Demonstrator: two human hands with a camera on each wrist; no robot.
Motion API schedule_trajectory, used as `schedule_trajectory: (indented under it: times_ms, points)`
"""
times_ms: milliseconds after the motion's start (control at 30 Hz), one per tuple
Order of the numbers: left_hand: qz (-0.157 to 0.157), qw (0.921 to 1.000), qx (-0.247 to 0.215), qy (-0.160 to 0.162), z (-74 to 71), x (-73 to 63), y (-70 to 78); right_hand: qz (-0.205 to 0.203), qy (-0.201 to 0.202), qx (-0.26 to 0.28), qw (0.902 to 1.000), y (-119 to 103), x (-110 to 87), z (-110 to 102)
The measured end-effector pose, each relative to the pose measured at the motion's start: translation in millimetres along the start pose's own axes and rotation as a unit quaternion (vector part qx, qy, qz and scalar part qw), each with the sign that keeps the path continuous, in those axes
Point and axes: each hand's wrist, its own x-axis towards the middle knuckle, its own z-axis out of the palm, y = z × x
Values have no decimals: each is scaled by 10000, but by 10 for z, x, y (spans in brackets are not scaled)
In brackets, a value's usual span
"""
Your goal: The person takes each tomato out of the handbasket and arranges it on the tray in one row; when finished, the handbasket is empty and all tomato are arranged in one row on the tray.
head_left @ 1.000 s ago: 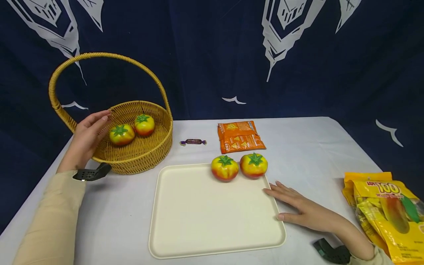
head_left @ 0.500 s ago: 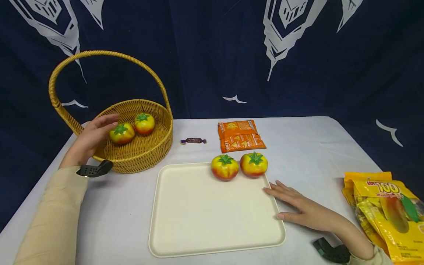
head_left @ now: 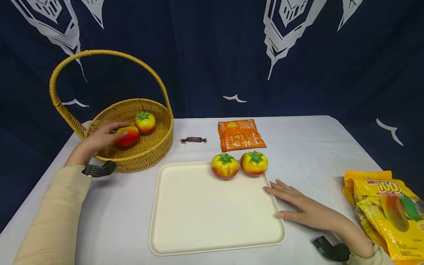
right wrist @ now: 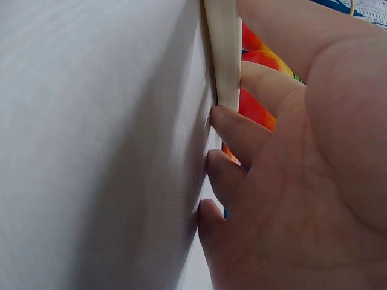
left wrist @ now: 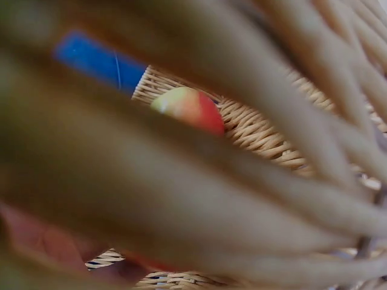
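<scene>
My left hand (head_left: 99, 139) reaches over the near left rim of a wicker basket (head_left: 152, 156). Its thumb and fingers grip a red and yellow toy tomato (head_left: 130, 137), which lies tipped with its red side showing. Close beside it in the basket sits a second tomato (head_left: 145, 123), green leaves up. Blurred wicker covers most of the left wrist view, with one tomato (left wrist: 193, 110) visible through a gap. At the right edge of a cream tray (head_left: 215, 217), my right hand (head_left: 301, 208) rests with its fingers spread, fingertips against the rim and the white cloth.
Two more tomatoes, one left (head_left: 225, 167) and one right (head_left: 254, 164), sit at the tray's far right corner. Behind them lies an orange snack packet (head_left: 241, 135), with a wrapped candy (head_left: 193, 140) to its left. Yellow mango candy bags (head_left: 387, 213) lie at far right.
My left hand has moved right and down into the basket and taken hold of the left tomato, which has tipped over. The right hand has stayed at the tray.
</scene>
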Motion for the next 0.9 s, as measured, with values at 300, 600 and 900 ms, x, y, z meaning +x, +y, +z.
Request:
schedule_trajectory:
  times_ms: [300,600,900]
  points:
    - [-152,9990,127,-398,13,-7,28,1,15,-35,10000,3,-10,-2]
    - [-55,9970,449,-622,46,-21,31,-17,-3,37,10000,9,-14,13]
    - [56,9982,-598,-39,95,-168,198,-20,54,-130,9999,-2,-9,9]
